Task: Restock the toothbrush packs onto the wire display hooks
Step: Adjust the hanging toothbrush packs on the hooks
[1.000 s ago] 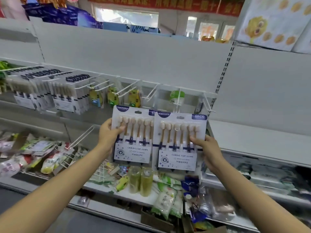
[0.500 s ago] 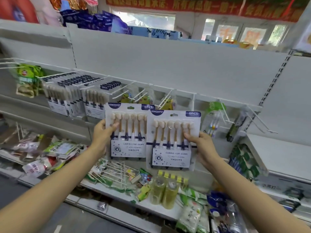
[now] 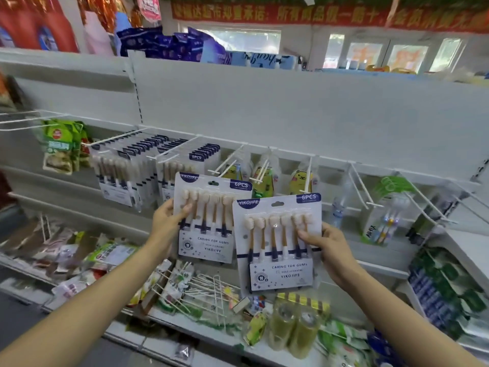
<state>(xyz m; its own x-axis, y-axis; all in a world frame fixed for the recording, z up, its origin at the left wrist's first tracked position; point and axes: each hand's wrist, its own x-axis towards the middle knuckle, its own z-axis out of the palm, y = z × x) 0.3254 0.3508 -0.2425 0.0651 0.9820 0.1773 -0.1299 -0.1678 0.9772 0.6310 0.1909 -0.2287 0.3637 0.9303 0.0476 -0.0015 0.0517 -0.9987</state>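
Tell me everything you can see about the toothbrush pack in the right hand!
The toothbrush pack in the right hand is a white card under clear plastic, holding six brushes with pale heads and brown, white and navy handles. It reads YIKOJIFE, 6PCS and CARING FOR GUMS, with a hang hole on top. It stands upright, overlapping the other pack. The right hand pinches its right edge. It hangs on no hook.

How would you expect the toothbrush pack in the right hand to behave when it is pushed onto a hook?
The pack probably stays fairly stiff: it stands flat though the right hand pinches only one edge. It looks light for its size. Its glossy front may be slippery.
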